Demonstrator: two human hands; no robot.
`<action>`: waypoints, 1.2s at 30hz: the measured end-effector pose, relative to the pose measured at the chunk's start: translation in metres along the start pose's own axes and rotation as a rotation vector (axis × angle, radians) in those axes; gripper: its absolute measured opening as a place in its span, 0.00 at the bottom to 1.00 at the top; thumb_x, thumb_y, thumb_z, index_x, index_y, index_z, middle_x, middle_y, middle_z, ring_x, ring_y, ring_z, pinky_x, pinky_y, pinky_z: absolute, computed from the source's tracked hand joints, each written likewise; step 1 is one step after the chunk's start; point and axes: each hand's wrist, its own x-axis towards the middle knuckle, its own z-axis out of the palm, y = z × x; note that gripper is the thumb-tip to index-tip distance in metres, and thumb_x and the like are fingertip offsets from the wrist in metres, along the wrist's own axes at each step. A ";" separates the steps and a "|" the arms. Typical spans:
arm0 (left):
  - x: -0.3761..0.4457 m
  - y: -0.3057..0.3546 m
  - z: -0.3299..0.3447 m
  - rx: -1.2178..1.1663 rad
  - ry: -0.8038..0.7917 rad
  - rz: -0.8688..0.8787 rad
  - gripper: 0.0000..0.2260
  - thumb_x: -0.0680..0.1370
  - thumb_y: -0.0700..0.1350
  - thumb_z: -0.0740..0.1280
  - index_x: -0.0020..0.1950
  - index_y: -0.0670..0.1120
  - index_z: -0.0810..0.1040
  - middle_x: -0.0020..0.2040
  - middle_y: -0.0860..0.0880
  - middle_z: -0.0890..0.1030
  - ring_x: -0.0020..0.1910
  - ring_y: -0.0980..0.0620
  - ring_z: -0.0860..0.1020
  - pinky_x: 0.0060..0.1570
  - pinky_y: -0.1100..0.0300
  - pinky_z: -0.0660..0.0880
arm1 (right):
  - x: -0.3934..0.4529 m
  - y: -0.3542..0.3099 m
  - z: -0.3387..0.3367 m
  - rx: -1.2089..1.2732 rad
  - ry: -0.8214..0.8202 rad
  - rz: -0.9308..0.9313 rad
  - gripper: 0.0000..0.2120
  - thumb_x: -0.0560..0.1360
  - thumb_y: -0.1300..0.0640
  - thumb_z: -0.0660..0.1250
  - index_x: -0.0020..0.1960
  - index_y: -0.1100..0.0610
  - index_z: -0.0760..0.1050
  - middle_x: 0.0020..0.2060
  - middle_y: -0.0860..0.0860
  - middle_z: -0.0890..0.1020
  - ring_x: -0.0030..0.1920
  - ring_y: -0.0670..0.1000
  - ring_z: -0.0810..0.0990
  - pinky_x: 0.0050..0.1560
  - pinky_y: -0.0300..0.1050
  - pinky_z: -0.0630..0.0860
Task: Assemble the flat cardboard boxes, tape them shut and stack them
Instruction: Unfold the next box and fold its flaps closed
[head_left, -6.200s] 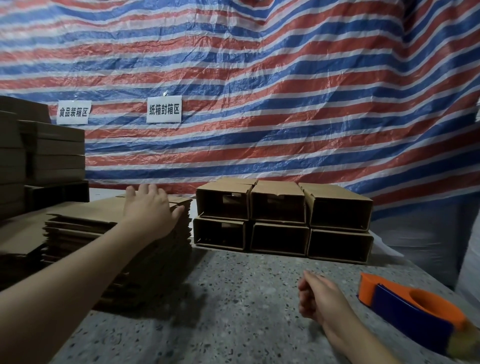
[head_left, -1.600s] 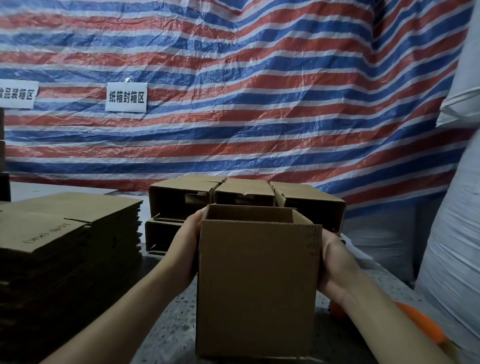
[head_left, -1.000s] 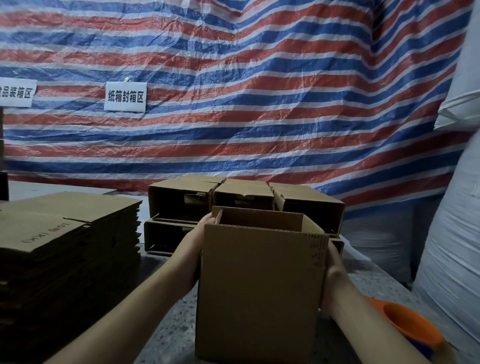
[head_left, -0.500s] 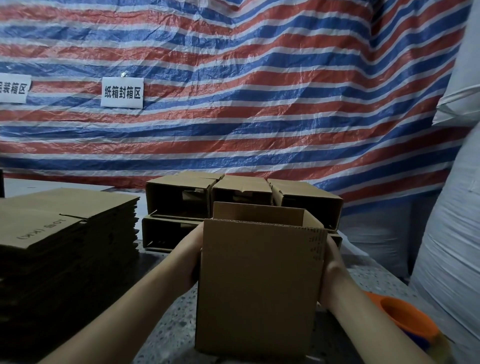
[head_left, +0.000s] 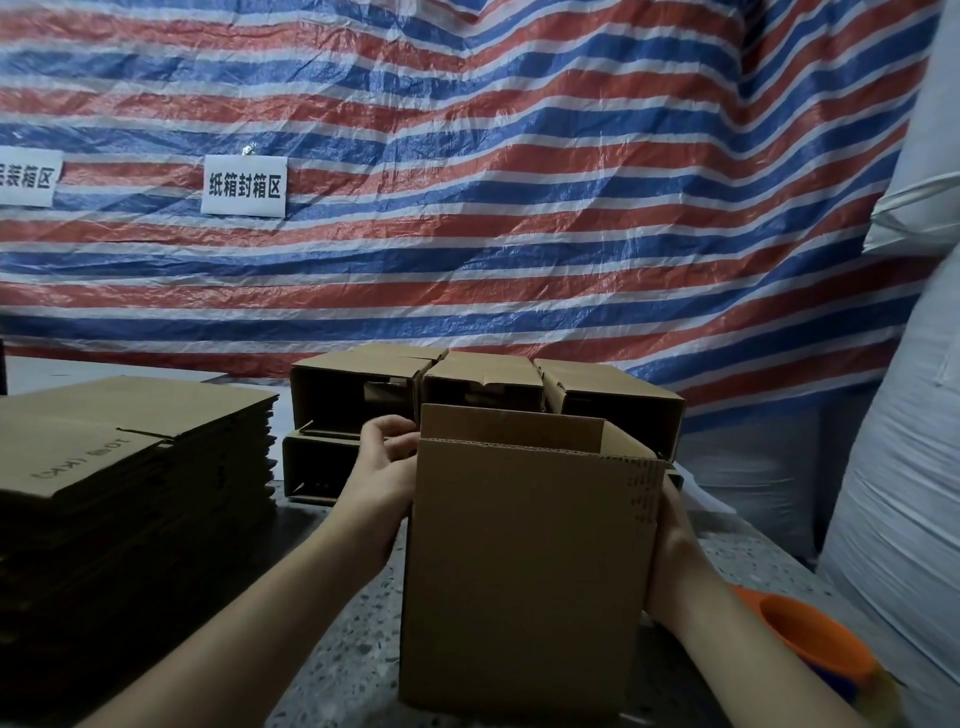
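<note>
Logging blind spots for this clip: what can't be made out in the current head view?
- Right hand: fingers hidden behind the upright brown cardboard box.
- Box's bottom flaps: out of sight.
- Orange-and-blue tape dispenser: cut off by the arm and frame edge.
- Left white paper sign: text clipped by the left edge.

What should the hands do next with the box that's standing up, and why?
Probably fold the top flaps inward. The upright box stands on the table with its top open. The left hand has fingers curled at the upper left edge, and the right hand braces the right side. The tape dispenser lies untouched at the right, so taping likely comes after.
</note>
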 end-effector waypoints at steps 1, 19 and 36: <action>-0.002 0.002 -0.001 0.027 -0.011 0.018 0.14 0.75 0.35 0.70 0.55 0.49 0.73 0.51 0.42 0.79 0.36 0.48 0.81 0.26 0.60 0.76 | 0.001 0.000 -0.001 0.012 -0.002 0.005 0.29 0.85 0.50 0.53 0.32 0.57 0.80 0.24 0.50 0.81 0.21 0.47 0.80 0.19 0.37 0.73; 0.004 0.005 -0.019 0.202 -0.363 -0.027 0.36 0.66 0.79 0.55 0.51 0.53 0.86 0.49 0.45 0.86 0.49 0.48 0.84 0.47 0.59 0.79 | 0.007 -0.012 0.010 -0.206 0.015 0.109 0.18 0.84 0.54 0.58 0.36 0.56 0.73 0.24 0.49 0.78 0.22 0.45 0.77 0.22 0.38 0.73; 0.005 0.005 -0.028 0.183 -0.466 -0.033 0.37 0.62 0.70 0.76 0.62 0.49 0.80 0.60 0.44 0.83 0.60 0.45 0.81 0.52 0.58 0.79 | 0.005 -0.017 0.008 -0.240 -0.058 0.124 0.25 0.85 0.55 0.56 0.29 0.54 0.73 0.22 0.48 0.76 0.20 0.45 0.75 0.20 0.36 0.71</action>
